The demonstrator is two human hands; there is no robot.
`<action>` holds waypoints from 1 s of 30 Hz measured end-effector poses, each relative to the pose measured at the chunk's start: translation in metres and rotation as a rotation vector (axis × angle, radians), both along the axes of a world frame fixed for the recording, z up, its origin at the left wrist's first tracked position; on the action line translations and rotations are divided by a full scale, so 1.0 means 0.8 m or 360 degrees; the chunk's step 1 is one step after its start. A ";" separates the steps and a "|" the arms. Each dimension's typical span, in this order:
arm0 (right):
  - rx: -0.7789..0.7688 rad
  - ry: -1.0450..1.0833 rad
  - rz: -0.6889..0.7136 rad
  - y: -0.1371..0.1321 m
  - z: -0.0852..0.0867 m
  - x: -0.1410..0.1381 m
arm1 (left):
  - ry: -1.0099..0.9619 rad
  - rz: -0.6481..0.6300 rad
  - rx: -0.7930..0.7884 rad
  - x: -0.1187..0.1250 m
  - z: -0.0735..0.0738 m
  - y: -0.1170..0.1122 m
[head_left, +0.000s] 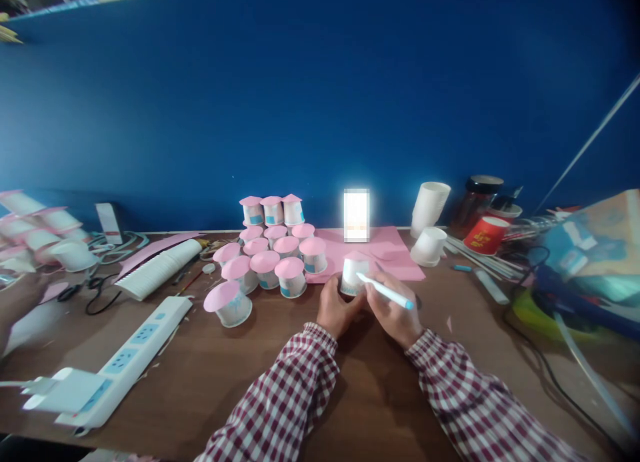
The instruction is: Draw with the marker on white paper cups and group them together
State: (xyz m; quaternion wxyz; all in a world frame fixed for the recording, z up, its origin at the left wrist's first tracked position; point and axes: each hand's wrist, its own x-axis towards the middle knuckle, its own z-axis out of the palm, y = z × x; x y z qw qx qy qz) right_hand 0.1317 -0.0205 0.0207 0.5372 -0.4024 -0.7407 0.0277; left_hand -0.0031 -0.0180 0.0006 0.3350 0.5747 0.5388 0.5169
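Observation:
My left hand [337, 309] is closed around the lower left side of a white paper cup [354, 270], which stands upside down and has a pink paper cone on top. A white marker with a light blue end [387, 291] is gripped in my right hand [396, 315], its tip against the front of the cup. Faint bluish marks show low on the cup. To the left stand several upturned cups [265, 269] with pink paper tops and blue drawings. Behind the held cup lies a pink paper sheet [400, 252].
A power strip [135, 355] with a plugged-in charger lies at left, near a row of nested paper cups [163, 269]. White cups [429, 212] and a red cup [487, 235] stand at right. Another person's hand [20, 302] is at far left. A blue partition [320, 102] rises behind.

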 end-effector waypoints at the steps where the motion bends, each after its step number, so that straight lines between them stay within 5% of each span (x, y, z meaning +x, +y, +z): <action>1: -0.0005 -0.0003 0.0001 0.000 0.000 0.000 | -0.0003 -0.0001 -0.0006 0.000 0.000 0.000; 30: 0.0012 0.0018 -0.0081 -0.001 0.001 0.001 | 0.0034 0.0033 -0.0044 0.001 0.009 -0.005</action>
